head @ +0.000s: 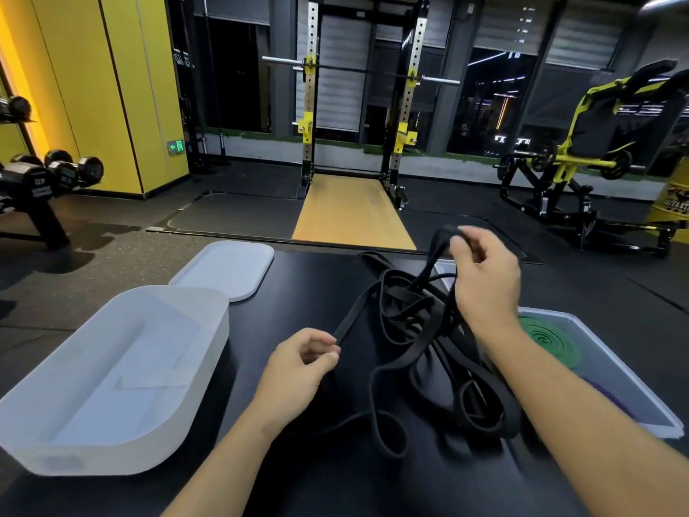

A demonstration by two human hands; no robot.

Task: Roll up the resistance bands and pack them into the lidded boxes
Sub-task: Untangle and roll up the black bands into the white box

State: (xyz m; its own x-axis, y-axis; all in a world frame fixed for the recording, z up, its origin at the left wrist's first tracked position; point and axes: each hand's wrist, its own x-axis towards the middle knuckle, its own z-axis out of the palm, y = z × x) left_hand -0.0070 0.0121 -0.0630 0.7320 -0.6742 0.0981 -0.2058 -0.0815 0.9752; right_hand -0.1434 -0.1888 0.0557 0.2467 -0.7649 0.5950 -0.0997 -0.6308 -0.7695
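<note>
Nearest, the left hand point(298, 361) pinches one strand of a tangled black resistance band point(404, 311) heaped on the black surface point(317, 278). The right hand point(484, 274), raised, grips a loop of the same tangle. At left sits an open translucent box point(220, 322), with its lid point(227, 268) lying just behind. The box at right point(634, 378) holds a coiled green band point(551, 341) and a purple band point(611, 399), the latter partly hidden.
</note>
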